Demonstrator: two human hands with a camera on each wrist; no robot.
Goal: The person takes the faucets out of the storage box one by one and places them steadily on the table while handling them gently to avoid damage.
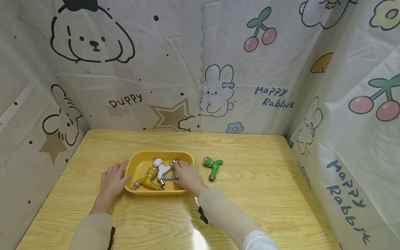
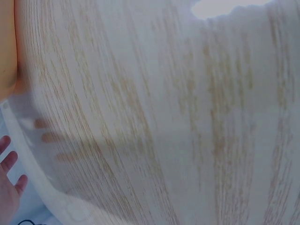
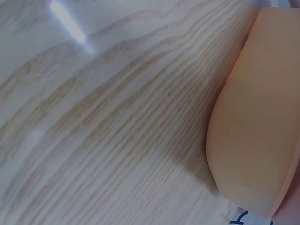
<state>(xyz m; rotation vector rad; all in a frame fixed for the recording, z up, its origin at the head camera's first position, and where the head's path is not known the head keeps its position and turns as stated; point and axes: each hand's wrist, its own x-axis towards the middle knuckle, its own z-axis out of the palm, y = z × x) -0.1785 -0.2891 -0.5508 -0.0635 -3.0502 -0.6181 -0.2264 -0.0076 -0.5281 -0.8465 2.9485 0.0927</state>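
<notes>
head alone shows white tap (image 1: pixel 163 169)

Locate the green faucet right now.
In the head view, the green faucet lies on the table, just right of the yellow tray and near the right hand.

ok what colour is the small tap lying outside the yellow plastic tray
The small tap is green, seen best in the head view.
</notes>
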